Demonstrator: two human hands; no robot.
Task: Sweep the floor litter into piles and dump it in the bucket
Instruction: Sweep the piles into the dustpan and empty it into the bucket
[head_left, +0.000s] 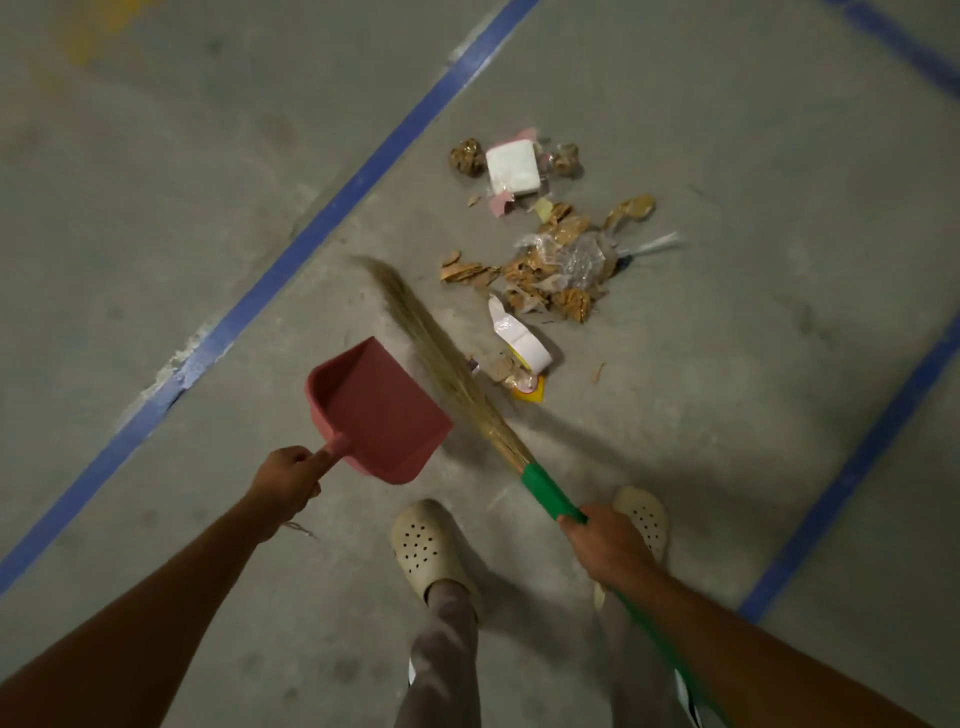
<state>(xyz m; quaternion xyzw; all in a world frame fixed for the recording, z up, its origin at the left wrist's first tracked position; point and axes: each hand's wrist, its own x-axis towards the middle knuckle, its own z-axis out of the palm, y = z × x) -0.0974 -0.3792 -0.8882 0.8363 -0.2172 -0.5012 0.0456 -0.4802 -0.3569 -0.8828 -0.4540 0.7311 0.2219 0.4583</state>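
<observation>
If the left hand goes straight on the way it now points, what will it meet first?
Probably the broom bristles, which cross just ahead of the pink dustpan that the left hand grips; their heights are unclear.

A red dustpan (382, 410) is held by the left hand (288, 480). A broom (452, 374) is gripped by the right hand (605, 545). Litter (545, 249) is piled just beyond the bristles.
</observation>
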